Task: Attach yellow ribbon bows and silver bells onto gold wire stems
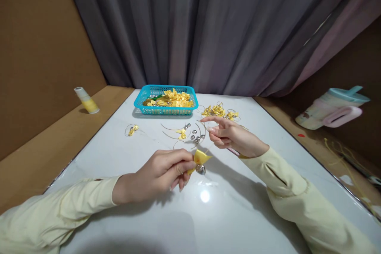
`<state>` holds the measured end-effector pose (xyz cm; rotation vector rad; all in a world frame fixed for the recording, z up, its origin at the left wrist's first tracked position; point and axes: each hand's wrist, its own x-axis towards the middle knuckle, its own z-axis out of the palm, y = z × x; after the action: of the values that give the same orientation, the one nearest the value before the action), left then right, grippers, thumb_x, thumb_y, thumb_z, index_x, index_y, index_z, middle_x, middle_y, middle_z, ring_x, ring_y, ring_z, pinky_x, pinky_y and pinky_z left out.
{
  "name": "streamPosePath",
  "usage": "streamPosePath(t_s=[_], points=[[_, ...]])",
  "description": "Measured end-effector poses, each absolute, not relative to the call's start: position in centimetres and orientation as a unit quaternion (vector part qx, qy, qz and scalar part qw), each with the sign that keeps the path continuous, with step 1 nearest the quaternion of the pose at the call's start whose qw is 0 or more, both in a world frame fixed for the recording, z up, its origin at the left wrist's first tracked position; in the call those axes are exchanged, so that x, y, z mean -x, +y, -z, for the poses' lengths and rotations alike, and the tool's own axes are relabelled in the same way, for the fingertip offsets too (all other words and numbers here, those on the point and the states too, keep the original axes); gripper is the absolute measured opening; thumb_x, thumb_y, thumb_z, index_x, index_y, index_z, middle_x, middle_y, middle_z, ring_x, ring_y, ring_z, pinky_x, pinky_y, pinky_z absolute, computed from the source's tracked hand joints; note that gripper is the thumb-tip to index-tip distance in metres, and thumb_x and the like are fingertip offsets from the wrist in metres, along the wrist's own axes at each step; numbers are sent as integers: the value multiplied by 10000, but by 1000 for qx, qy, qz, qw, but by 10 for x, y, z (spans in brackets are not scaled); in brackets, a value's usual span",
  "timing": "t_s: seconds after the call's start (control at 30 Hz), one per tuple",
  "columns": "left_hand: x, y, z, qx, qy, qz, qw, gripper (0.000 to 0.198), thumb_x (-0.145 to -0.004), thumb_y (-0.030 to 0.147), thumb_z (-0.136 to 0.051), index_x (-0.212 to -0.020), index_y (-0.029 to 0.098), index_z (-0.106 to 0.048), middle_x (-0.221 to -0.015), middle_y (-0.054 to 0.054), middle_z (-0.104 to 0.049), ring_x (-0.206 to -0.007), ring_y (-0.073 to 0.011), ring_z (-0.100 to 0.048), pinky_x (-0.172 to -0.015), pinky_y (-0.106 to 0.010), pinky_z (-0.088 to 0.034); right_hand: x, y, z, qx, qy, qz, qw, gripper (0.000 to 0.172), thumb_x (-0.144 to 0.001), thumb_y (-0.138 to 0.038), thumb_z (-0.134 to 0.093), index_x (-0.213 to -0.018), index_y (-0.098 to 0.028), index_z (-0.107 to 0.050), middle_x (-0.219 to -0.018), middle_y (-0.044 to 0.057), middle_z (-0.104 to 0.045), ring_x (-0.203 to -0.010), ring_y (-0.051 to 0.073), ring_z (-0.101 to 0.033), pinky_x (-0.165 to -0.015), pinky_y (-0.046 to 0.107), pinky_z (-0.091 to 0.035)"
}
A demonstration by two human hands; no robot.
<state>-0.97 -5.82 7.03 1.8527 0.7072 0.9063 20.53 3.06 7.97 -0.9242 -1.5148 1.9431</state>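
My left hand (162,171) pinches a yellow ribbon bow (202,156) between thumb and fingers above the table. A silver bell (201,169) hangs at the bow's lower edge. From the bow a thin cord (209,149) runs up toward my right hand (230,135), whose thumb and fingers close on it, partly hiding its end. Just beyond my hands lie several loose silver bells (196,139), some curved cord pieces (171,128) and another yellow bow (181,133). To the left rests a looped cord with a bow and bell (132,130).
A blue basket (137,105) of yellow bows and bells stands at the back. Right of it is a pile of bow-and-bell loops (218,111). A yellow-white tube (87,100) stands left; a lidded cup (324,107) and yellow cords (339,156) are on the right.
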Motion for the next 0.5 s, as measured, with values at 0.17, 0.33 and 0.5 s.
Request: streamPosePath(t_s=[0.17,0.33,0.5], points=[[12,-56,-70,-811,242,-374,378,214,-898,105,-359,-726,153,-477,-599,17,-488,-500,-63,-446,-491,-180,-402,-201,38,-64,349,-490,-751,271,418,-653,-70,-501,-1041,-183,-395,-432,-115,-324,-407,53,-108,-384,171,-80],[13,-53,-65,-863,168,-360,312,232,-873,47,-315,-765,150,-492,-622,-7,-509,-565,-88,-442,-536,-197,-400,-192,35,-57,351,-476,-758,275,375,-696,-97,-512,-1022,-211,-366,-433,-128,-301,-392,51,-115,-340,139,-108],[6,-46,-37,-818,269,-330,388,245,-929,213,-326,-775,151,-508,-582,28,-446,-526,-81,-401,-528,-213,-377,-195,23,-62,342,-570,-691,283,211,-835,-286,-525,-1008,-210,-432,-511,-108,-418,-351,35,-268,-348,159,-295]])
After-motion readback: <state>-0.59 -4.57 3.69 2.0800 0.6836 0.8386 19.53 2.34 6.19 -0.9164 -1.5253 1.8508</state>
